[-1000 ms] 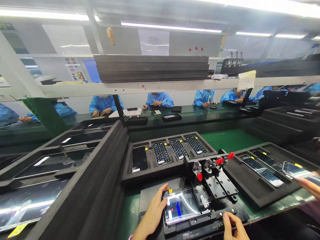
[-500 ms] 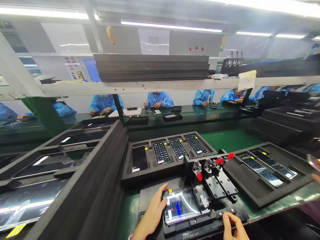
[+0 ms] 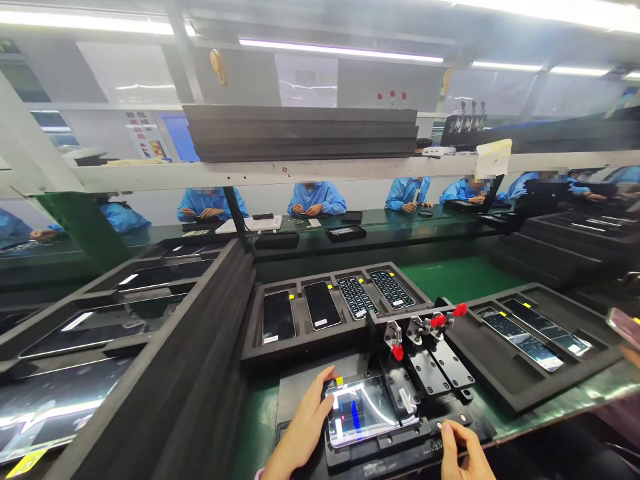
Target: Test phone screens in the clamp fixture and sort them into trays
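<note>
A smartphone (image 3: 363, 410) with a lit screen, blue and white patches and a yellow tab lies in a black clamping fixture (image 3: 395, 460). My left hand (image 3: 306, 421) grips its left end, the thumb on the screen's edge and a finger by the far corner. A black clamp pad (image 3: 399, 387) with a red-tipped lever (image 3: 397, 352) lies over the phone's right end. At the fixture's front right, my right hand (image 3: 464, 450) has thumb and forefinger pinched together. Whatever may be between those fingertips is hidden.
Behind the fixture, a foam tray (image 3: 300, 347) holds several phones; another tray (image 3: 480, 363) with two phones lies right. Stacked foam trays (image 3: 200, 347) rise on the left. A co-worker's hand with a phone (image 3: 624, 327) shows at the right edge. People in blue work across the bench.
The second phone from the left in the back tray has gone from a lit pattern to dark. The phone at the right edge has come further into view. My hands stay nearly still.
</note>
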Motion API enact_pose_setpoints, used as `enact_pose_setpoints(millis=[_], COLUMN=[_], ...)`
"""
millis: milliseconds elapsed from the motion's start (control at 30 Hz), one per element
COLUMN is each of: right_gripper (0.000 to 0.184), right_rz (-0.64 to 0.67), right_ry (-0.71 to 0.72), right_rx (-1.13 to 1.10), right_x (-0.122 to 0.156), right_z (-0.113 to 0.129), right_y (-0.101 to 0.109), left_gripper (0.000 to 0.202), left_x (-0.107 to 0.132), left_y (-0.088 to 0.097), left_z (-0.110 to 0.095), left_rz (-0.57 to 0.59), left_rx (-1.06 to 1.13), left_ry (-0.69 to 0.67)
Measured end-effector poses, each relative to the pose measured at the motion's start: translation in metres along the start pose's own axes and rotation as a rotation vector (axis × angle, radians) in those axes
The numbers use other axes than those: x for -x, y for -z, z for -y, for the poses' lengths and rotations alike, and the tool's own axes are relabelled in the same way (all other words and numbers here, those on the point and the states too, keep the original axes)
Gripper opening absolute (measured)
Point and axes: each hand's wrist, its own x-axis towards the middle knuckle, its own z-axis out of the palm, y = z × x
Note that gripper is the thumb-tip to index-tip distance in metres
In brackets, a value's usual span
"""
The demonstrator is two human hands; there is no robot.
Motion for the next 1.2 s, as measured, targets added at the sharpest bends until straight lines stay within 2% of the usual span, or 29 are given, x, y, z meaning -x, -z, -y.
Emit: enact_pose_setpoints(millis=[533, 633, 700, 767, 867, 967, 1033, 1133, 1200], right_gripper=[0.045, 0.042, 0.035, 0.024, 0.011, 0.013, 0.019, 0.025, 0.024], right_rz=[-0.007, -0.001, 0.033, 0.075, 0.112, 0.163, 0.223, 0.413, 0.515], right_ry=[-0.009, 0.036, 0.131, 0.254, 0.375, 0.453, 0.49, 0.485, 0.463], right_rx=[0.029, 0.002, -0.079, -0.207, -0.326, -0.196, -0.069, 0.014, 0.004], right_x=[-0.001, -0.002, -0.006, -0.013, -0.031, -0.055, -0.069, -0.079, -0.081], right_z=[-0.003, -0.007, -0.006, 0.002, 0.029, 0.061, 0.076, 0.085, 0.085], right_y=[0.003, 0.003, 0.004, 0.004, 0.001, -0.007, -0.016, -0.03, -0.038], left_gripper=[0.043, 0.043, 0.043, 0.044, 0.047, 0.055, 0.069, 0.098, 0.109], left_x=[0.0, -0.001, -0.001, -0.001, 0.002, 0.008, 0.013, 0.02, 0.023], left_y=[0.0, 0.0, 0.001, 0.001, 0.002, 0.005, 0.008, 0.013, 0.016], left_z=[0.0, -0.001, -0.001, 0.0, 0.001, 0.001, 0.003, 0.006, 0.007], left_rz=[-0.001, 0.003, 0.012, 0.01, 0.003, 0.024, 0.048, 0.086, 0.119], left_rx=[-0.005, -0.001, -0.004, -0.02, -0.047, -0.081, -0.112, -0.172, -0.221], left_ry=[-0.007, -0.009, -0.015, -0.028, -0.052, -0.086, -0.129, -0.181, -0.198])
